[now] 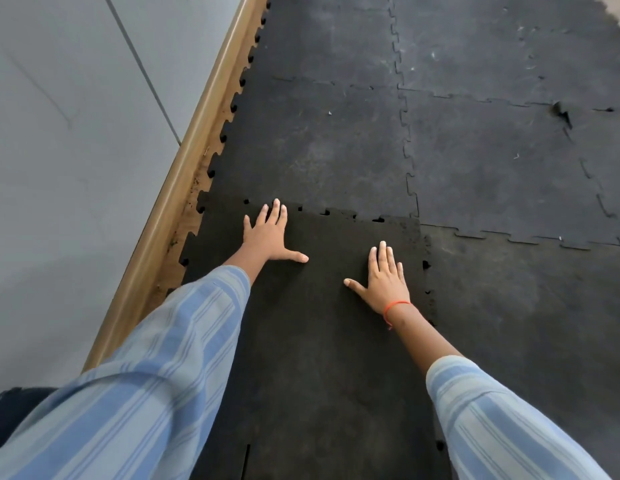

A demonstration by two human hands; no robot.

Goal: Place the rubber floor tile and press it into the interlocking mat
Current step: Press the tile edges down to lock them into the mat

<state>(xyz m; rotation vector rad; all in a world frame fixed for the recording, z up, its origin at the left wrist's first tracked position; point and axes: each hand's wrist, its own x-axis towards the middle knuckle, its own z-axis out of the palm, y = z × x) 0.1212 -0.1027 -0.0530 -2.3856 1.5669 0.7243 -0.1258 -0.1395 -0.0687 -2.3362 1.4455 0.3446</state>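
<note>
A dark black rubber floor tile point(322, 306) with toothed edges lies flat in the lower middle of the head view, against the greyer interlocking mat point(336, 143). Small gaps show along its far seam and right seam. My left hand point(268, 233) rests palm down on the tile's far left part, fingers spread, fingertips near the far seam. My right hand point(384, 275) lies flat, fingers apart, near the tile's right edge; an orange thread circles that wrist. Neither hand holds anything.
A wooden skirting strip point(183, 188) runs diagonally along the mat's left side, below a grey wall point(59, 150). Laid mat tiles stretch ahead and to the right, with a torn or lifted spot point(563, 114) at a seam. Striped blue sleeves cover both forearms.
</note>
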